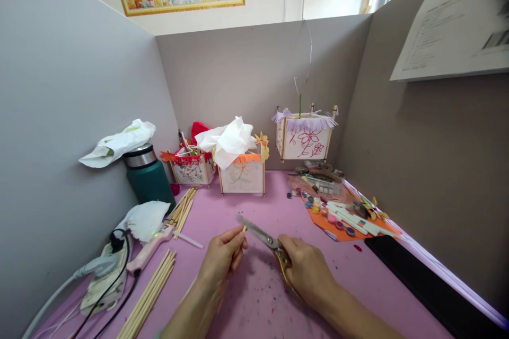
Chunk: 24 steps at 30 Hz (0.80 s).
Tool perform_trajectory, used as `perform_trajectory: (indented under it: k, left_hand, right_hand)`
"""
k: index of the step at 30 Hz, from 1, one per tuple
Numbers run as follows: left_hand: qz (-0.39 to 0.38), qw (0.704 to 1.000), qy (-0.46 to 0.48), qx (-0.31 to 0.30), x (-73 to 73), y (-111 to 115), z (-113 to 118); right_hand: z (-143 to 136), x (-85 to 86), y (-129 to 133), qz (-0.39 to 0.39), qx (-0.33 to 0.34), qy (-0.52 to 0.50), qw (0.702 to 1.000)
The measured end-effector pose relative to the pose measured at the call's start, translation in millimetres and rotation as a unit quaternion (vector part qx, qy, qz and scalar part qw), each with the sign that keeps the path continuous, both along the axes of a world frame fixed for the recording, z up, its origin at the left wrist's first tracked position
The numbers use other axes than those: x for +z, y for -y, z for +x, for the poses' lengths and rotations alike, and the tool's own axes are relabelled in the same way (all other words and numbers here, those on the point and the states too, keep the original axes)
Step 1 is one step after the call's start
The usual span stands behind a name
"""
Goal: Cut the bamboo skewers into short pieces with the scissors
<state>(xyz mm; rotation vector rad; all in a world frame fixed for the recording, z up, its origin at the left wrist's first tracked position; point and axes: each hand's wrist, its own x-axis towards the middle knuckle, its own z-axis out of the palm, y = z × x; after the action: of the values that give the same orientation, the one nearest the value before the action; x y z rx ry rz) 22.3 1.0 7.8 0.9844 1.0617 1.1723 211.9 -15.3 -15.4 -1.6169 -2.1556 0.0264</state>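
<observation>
Near the middle of the pink table (258, 291), my left hand (223, 254) pinches a thin wooden stick (244, 228), of which only a short end shows above the fingertips. My right hand (308, 270) is wrapped round the golden handles of a pair of scissors (267, 239). The silver blades point up and to the left, with their tips just above my left fingertips, beside the stick's end. Whether the blades touch the stick I cannot tell. More wooden sticks (149, 296) lie in a bundle left of my left forearm.
At the back stand decorated paper boxes (242, 177), one (308, 143) hanging at the right. A green bottle (149, 177), pink glue gun (149, 251) and power strip (105, 280) are left. Paint pots (332, 218) and a black slab (429, 286) lie right. Grey partitions (254, 74) surround the table.
</observation>
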Motion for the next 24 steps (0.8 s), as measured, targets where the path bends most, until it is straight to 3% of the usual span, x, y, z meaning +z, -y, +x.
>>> perform_trajectory:
  k: [12,17,24]
  left_hand:
    - [-0.027,0.999,-0.027,0.002,8.9,2,1]
    - [-0.017,0.997,-0.069,-0.016,4.9,1,0]
    - [0.007,0.999,-0.050,-0.002,4.8,2,-1]
  right_hand:
    - [3,1.3,-1,0.009,0.013,-0.005,1.000]
    - [1,4.0,0,0.023,0.009,0.015,1.000]
    - [-1,6.4,2,0.002,-0.003,0.033,0.999]
